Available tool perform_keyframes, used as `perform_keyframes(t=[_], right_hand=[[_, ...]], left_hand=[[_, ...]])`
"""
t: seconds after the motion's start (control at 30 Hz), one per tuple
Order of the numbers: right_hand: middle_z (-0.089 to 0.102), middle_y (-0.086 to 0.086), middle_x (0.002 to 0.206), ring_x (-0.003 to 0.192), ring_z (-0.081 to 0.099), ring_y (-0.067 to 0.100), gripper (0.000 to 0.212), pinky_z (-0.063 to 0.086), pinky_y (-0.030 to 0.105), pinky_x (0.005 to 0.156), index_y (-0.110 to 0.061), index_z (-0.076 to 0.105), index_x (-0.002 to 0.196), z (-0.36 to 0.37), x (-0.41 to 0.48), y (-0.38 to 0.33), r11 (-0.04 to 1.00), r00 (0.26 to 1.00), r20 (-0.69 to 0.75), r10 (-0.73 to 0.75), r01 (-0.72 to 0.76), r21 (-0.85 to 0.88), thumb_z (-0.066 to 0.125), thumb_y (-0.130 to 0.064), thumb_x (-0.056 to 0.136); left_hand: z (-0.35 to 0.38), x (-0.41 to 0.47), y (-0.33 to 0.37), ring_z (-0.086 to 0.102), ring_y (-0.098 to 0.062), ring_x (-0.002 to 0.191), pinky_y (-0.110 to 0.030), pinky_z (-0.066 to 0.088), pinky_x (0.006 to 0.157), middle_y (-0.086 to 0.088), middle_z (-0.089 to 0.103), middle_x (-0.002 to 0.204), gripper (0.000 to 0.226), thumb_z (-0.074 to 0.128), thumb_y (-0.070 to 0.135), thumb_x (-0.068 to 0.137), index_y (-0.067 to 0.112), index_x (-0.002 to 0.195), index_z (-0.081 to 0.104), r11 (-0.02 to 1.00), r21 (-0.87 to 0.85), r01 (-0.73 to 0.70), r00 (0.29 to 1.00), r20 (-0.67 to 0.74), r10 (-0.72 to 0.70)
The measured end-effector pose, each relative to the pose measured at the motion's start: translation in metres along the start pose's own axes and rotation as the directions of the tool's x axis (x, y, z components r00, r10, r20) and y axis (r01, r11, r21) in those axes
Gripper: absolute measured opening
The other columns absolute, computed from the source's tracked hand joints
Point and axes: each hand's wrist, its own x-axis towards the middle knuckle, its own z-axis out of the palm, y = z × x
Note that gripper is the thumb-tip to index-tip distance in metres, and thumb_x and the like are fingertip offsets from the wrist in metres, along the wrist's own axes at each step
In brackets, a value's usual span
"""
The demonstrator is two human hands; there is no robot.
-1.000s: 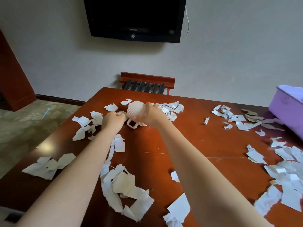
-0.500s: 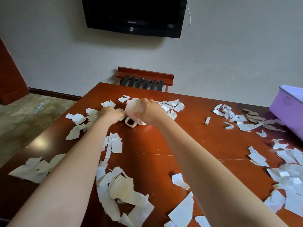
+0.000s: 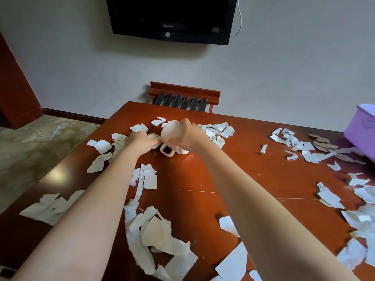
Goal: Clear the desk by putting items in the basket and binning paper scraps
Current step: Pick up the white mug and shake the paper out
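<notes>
Since the earlier frame the left grip (image 3: 142, 142) has moved closer to the mug (image 3: 170, 131). The right grip (image 3: 190, 136) remains on the mug.

Right grip: fingers lie over the top and the thumb across the ribbed side, closed round the mug body.

Mug: tipped on its side at the far centre of the counter (image 3: 233, 169), with the handle pointing down and toward the camera. Whether its lower end touches the surface cannot be told.

Left grip: fingers are curled round a small cream object (image 3: 152, 136) just beside the mug. What the object is cannot be told.

Paper scraps (image 3: 154, 230) lie scattered over the counter on both sides of the arms. The purple basket (image 3: 363, 126) stands at the right edge, well apart from the mug.
</notes>
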Motion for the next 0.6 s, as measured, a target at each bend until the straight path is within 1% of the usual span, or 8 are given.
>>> perform_keyframes(t=[0.1,0.17,0.23,0.27,0.37,0.43,0.53,0.6], right_hand=[[0.045,0.008,0.140,0.124,0.046,0.030,0.089,0.048,0.044,0.097,-0.020,0.024,0.145,-0.001,0.000,-0.002,0.999,0.998,0.051,0.034,-0.036,0.040,0.069,-0.055,0.076],[0.046,0.008,0.139,0.123,0.047,0.029,0.091,0.049,0.043,0.096,-0.019,0.024,0.145,-0.001,0.000,-0.004,0.997,0.996,0.061,0.057,-0.060,0.049,0.069,-0.056,0.076],[0.049,0.008,0.135,0.120,0.049,0.028,0.087,0.050,0.038,0.090,-0.016,0.027,0.144,0.000,0.000,-0.005,0.997,0.997,0.046,0.063,-0.065,0.048,0.069,-0.054,0.077],[0.051,0.008,0.133,0.118,0.051,0.027,0.084,0.051,0.036,0.087,-0.015,0.029,0.142,0.001,-0.001,-0.004,0.997,0.998,0.027,0.058,-0.059,0.059,0.068,-0.052,0.078],[0.052,0.008,0.130,0.115,0.052,0.026,0.077,0.053,0.037,0.086,-0.013,0.032,0.138,0.006,-0.008,0.004,0.986,0.998,-0.056,0.036,-0.026,0.164,0.067,-0.048,0.080],[0.049,0.008,0.131,0.116,0.050,0.024,0.073,0.052,0.034,0.085,-0.013,0.032,0.138,0.009,-0.017,0.015,0.953,0.992,-0.118,0.037,0.000,0.304,0.067,-0.044,0.083],[0.045,0.005,0.134,0.117,0.045,0.018,0.075,0.046,0.027,0.082,-0.013,0.027,0.141,0.015,-0.033,0.031,0.841,0.981,-0.181,0.072,0.039,0.540,0.069,-0.035,0.083],[0.044,0.004,0.135,0.118,0.044,0.017,0.080,0.044,0.026,0.082,-0.015,0.026,0.142,0.019,-0.040,0.036,0.819,0.975,-0.213,0.066,0.069,0.570,0.074,-0.033,0.079]], left_hand=[[0.001,-0.002,0.001,0.054,-0.031,0.106,-0.036,0.046,0.077,-0.015,0.056,0.120,0.063,0.050,0.057,0.086,0.010,0.129,0.050,1.000,0.019,0.001,1.000,-0.012,-0.001],[0.003,-0.005,0.002,0.051,-0.033,0.114,-0.039,0.046,0.085,-0.016,0.048,0.131,0.064,0.051,0.053,0.087,0.011,0.135,0.044,1.000,-0.007,0.020,0.999,-0.026,-0.020],[0.003,-0.011,0.005,0.043,-0.033,0.124,-0.043,0.045,0.090,-0.015,0.038,0.140,0.065,0.053,0.048,0.088,0.013,0.140,0.037,0.999,-0.032,0.038,0.993,-0.109,-0.041],[0.003,-0.013,0.006,0.040,-0.032,0.126,-0.043,0.044,0.090,-0.014,0.037,0.140,0.062,0.054,0.044,0.089,0.013,0.139,0.037,0.999,-0.038,0.033,0.983,-0.177,-0.039],[0.001,-0.023,0.010,0.041,-0.031,0.123,-0.040,0.044,0.088,-0.014,0.045,0.132,0.044,0.053,0.036,0.091,0.009,0.126,0.050,0.997,-0.068,-0.030,0.948,-0.320,0.007],[0.003,-0.027,0.012,0.047,-0.029,0.115,-0.035,0.044,0.082,-0.013,0.052,0.123,0.034,0.049,0.034,0.093,0.009,0.115,0.059,0.992,-0.079,-0.093,0.943,-0.326,0.062],[0.011,-0.035,0.017,0.055,-0.021,0.088,-0.022,0.037,0.058,-0.011,0.063,0.103,0.031,0.045,0.032,0.096,0.008,0.102,0.064,0.967,-0.149,-0.204,0.949,-0.272,0.159],[0.016,-0.043,0.023,0.055,-0.021,0.085,-0.020,0.036,0.055,-0.012,0.062,0.097,0.032,0.042,0.030,0.098,0.006,0.103,0.063,0.953,-0.194,-0.232,0.956,-0.227,0.186]])
